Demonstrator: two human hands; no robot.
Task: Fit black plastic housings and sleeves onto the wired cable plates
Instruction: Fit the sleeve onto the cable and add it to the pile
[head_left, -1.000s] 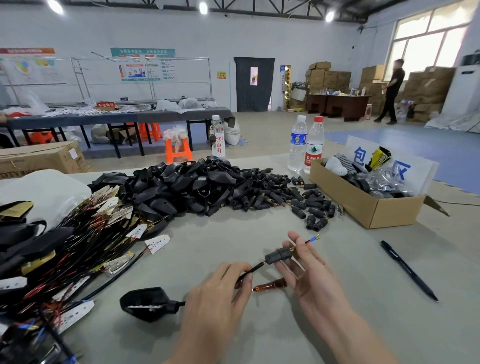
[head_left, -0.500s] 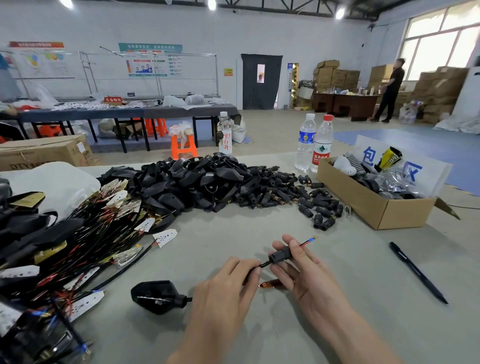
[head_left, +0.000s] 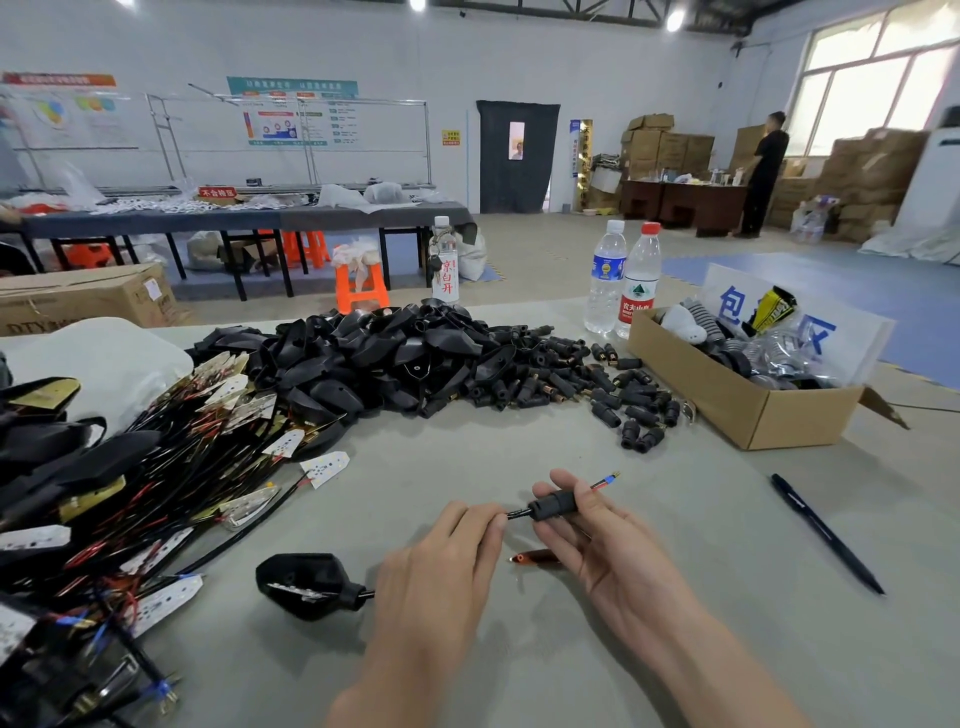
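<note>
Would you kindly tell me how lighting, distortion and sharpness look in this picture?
Head view: the windows upper right are blown out and a ceiling lamp flares; head view, wide-angle bending curves the far edge of the table; head view, the left hand pinching the cable and the right hand holding the black sleeve look sharp.

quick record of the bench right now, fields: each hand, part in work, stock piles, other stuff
left hand: pinches the black cable just left of the sleeve
right hand: holds the black sleeve, threaded on the cable
wire tip: red and blue, sticks out past the sleeve
black housing: lies on the table, at the cable's other end
stock: housing pile; loose sleeves; wired plates at left
other: pen, cardboard box
</note>
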